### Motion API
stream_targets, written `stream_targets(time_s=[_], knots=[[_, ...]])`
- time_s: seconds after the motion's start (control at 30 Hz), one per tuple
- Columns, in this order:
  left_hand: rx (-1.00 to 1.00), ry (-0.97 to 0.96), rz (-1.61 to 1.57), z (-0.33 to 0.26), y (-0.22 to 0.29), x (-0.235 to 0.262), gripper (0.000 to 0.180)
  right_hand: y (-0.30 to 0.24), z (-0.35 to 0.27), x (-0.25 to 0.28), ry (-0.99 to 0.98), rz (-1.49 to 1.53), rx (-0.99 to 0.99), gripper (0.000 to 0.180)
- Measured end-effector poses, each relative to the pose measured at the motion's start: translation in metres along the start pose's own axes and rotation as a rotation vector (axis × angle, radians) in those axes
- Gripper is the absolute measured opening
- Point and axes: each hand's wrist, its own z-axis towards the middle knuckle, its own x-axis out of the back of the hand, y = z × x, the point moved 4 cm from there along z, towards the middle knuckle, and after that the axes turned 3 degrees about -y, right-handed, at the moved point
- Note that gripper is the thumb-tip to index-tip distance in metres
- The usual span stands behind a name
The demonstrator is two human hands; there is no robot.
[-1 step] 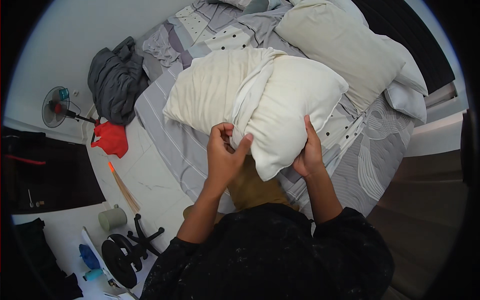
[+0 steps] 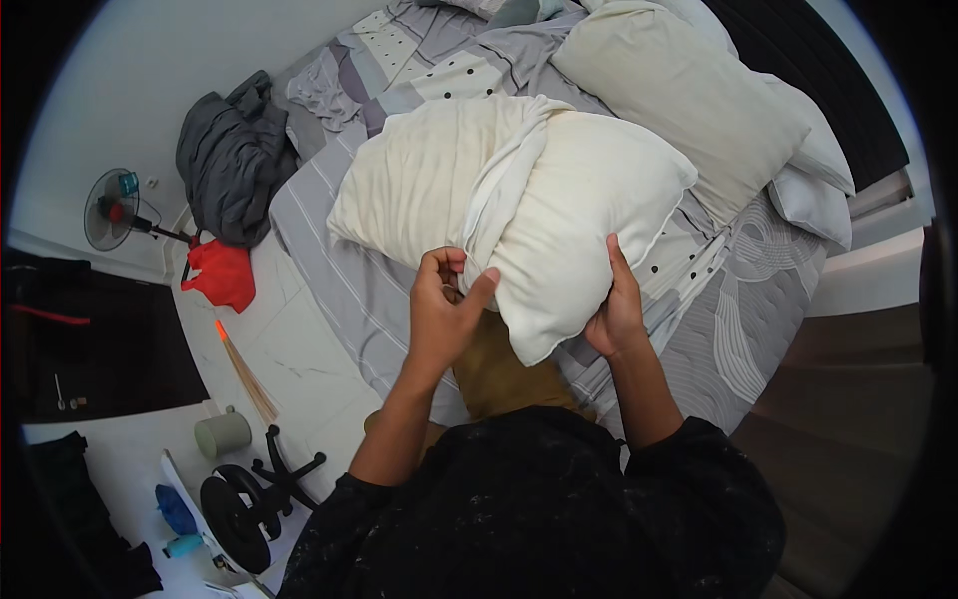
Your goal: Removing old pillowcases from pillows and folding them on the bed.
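Observation:
A cream pillow [image 2: 589, 190] lies over the near side of the bed, its right half bare. Around its left half sits a wrinkled cream pillowcase [image 2: 409, 180], with a bunched edge running across the middle. My left hand [image 2: 444, 314] is closed on that bunched edge at the near side, thumb toward the bare pillow. On the pillow's near right side, my right hand [image 2: 617, 314] grips with the thumb on the surface; its other fingers are partly hidden beneath. One pillow corner hangs between my two hands.
More cream pillows [image 2: 684, 100] are piled at the right by the dark headboard [image 2: 808, 60]. A striped grey sheet [image 2: 329, 250] covers part of the mattress [image 2: 748, 309]. On the left are a dark grey bundle [image 2: 235, 160], a fan [image 2: 112, 210], a red bag [image 2: 222, 275] and an upturned chair [image 2: 249, 509].

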Motion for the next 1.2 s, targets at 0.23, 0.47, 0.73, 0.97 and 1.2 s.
stream_targets(time_s=[0.23, 0.47, 0.73, 0.97, 1.2], knots=[[0.216, -0.007, -0.429, -0.008, -0.014, 0.015, 0.034, 0.01, -0.008, -0.011, 0.061, -0.024, -0.037, 0.065], [-0.018, 0.046, 0.106, 0.007, -0.011, 0.013, 0.023, 0.008, -0.006, -0.022, 0.105, 0.084, -0.018, 0.052], [-0.079, 0.341, 0.79, 0.04, -0.044, 0.116, 0.021, -0.078, -0.01, -0.022, -0.111, 0.125, 0.201, 0.04], [-0.55, 0.304, 0.366, 0.028, 0.114, 0.106, 0.018, -0.149, -0.049, -0.013, -0.391, 0.212, 0.534, 0.032], [-0.46, -0.119, -0.078, 0.056, 0.14, 0.006, 0.021, -0.125, -0.036, -0.063, -0.156, -0.623, 1.157, 0.009]])
